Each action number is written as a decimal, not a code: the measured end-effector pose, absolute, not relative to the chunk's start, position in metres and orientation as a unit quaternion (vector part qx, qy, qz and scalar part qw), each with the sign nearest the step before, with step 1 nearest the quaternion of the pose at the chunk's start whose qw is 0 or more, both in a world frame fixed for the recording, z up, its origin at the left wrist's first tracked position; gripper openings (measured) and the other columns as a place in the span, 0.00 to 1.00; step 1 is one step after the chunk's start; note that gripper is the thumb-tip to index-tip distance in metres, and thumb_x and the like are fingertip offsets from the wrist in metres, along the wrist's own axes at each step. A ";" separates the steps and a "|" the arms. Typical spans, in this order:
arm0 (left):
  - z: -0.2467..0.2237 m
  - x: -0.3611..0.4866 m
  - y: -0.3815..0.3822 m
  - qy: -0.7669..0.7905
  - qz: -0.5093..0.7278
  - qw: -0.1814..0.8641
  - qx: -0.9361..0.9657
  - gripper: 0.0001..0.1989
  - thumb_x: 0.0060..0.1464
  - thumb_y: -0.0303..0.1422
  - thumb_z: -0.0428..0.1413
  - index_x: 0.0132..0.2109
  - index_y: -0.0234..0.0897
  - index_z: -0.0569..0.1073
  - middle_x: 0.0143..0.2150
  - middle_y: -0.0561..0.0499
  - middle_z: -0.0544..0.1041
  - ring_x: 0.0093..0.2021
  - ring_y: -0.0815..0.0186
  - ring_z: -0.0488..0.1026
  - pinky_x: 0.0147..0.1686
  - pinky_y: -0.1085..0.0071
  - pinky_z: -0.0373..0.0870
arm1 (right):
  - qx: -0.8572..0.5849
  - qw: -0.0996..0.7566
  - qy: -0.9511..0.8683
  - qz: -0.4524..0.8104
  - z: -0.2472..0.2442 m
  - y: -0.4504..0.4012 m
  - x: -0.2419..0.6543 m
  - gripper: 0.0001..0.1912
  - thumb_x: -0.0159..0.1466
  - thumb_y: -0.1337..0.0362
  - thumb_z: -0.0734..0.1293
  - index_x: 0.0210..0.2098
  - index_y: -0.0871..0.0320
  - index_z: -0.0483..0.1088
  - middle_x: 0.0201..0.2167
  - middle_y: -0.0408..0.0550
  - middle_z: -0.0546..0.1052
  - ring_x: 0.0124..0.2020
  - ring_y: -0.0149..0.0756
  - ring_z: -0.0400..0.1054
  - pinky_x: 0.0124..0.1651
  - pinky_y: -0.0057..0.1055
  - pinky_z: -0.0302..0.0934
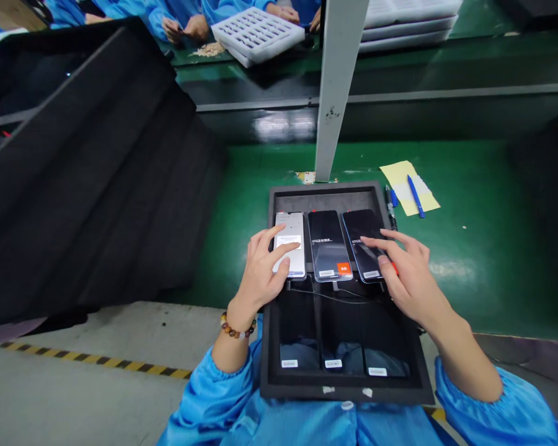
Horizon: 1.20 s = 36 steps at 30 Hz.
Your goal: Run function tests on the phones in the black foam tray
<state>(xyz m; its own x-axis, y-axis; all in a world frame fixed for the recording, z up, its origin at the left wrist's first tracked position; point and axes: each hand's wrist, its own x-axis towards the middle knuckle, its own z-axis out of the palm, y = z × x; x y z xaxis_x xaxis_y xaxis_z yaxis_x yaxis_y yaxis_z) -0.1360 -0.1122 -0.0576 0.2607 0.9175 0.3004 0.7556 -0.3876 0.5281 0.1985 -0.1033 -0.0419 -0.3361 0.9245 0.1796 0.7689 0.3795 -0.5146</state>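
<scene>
A black foam tray (pixel 348 395) holds several phones in two rows. My left hand (pixel 264 263) rests with spread fingers over the left phone (pixel 291 263), whose screen is lit white. In the middle lies a dark-screened phone (pixel 324 226) with an orange sticker and a line of white text. My right hand (pixel 407 269) is spread over the right phone (pixel 360 223), fingertips at its screen and right edge. Thin cables (pixel 337 296) run below the upper phones. Three black-screened phones (pixel 297 334) with white labels lie in the lower row.
A grey post (pixel 337 93) rises behind the tray. Yellow paper (pixel 400 179) with a blue pen (pixel 415 195) lies at the right. Large black bins (pixel 121 173) stand at the left. Across the bench, people's hands (pixel 195 28) are near white trays (pixel 260 34).
</scene>
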 end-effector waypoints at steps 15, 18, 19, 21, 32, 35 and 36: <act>-0.056 -0.148 -0.130 0.635 0.372 0.136 0.663 0.14 0.75 0.40 0.52 0.52 0.39 0.80 0.52 0.43 0.81 0.55 0.55 0.76 0.59 0.57 0.71 | -0.551 0.322 -0.757 0.138 -0.052 -0.149 0.242 0.06 0.74 0.61 0.70 0.50 0.51 0.73 0.44 0.48 0.80 0.48 0.44 0.73 0.55 0.44 0.65; -0.053 -0.143 -0.149 0.658 0.387 0.177 0.622 0.13 0.73 0.40 0.55 0.40 0.38 0.77 0.34 0.51 0.77 0.36 0.65 0.73 0.40 0.68 0.71 | -0.565 0.298 -0.762 0.106 -0.055 -0.163 0.230 0.06 0.73 0.60 0.73 0.47 0.51 0.74 0.42 0.47 0.80 0.45 0.44 0.71 0.51 0.43 0.64; -0.051 -0.140 -0.156 0.661 0.382 0.196 0.616 0.14 0.73 0.40 0.56 0.38 0.38 0.77 0.32 0.53 0.75 0.32 0.67 0.71 0.37 0.70 0.69 | -0.576 0.286 -0.760 0.097 -0.055 -0.166 0.227 0.07 0.73 0.58 0.73 0.46 0.51 0.74 0.42 0.47 0.80 0.46 0.45 0.71 0.51 0.43 0.64; -0.046 -0.134 -0.169 0.663 0.364 0.224 0.615 0.15 0.73 0.39 0.57 0.36 0.38 0.77 0.29 0.55 0.73 0.29 0.69 0.68 0.33 0.72 0.66 | -0.594 0.266 -0.755 0.081 -0.056 -0.170 0.220 0.09 0.73 0.54 0.73 0.46 0.52 0.75 0.42 0.48 0.81 0.46 0.46 0.70 0.50 0.44 0.63; -0.036 -0.105 -0.184 0.767 0.169 0.156 0.599 0.21 0.69 0.49 0.59 0.32 0.42 0.82 0.22 0.55 0.76 0.24 0.67 0.74 0.30 0.71 0.56 | -0.638 0.217 -0.737 0.045 -0.053 -0.172 0.200 0.18 0.74 0.45 0.69 0.41 0.53 0.76 0.37 0.49 0.83 0.45 0.51 0.69 0.46 0.44 0.56; -0.033 -0.098 -0.180 0.784 0.098 0.155 0.594 0.22 0.70 0.50 0.58 0.31 0.43 0.81 0.23 0.54 0.78 0.26 0.64 0.76 0.29 0.70 0.51 | -0.645 0.216 -0.732 0.030 -0.054 -0.172 0.196 0.20 0.75 0.44 0.68 0.39 0.53 0.75 0.36 0.49 0.83 0.44 0.51 0.69 0.48 0.45 0.56; -0.031 -0.097 -0.178 0.787 0.084 0.156 0.591 0.24 0.70 0.52 0.58 0.30 0.43 0.80 0.23 0.54 0.78 0.27 0.63 0.77 0.29 0.69 0.50 | -0.646 0.216 -0.732 0.027 -0.054 -0.172 0.195 0.20 0.75 0.44 0.68 0.39 0.53 0.75 0.36 0.49 0.82 0.44 0.51 0.69 0.49 0.46 0.56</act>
<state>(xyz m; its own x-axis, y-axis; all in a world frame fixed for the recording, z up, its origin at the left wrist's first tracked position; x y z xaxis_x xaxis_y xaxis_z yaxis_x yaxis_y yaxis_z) -0.0966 -0.1784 -0.0314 -0.2524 0.9565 -0.1464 0.9042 0.2870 0.3164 0.1953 -0.1716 -0.0545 -0.0732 0.9570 0.2806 0.9336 0.1647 -0.3182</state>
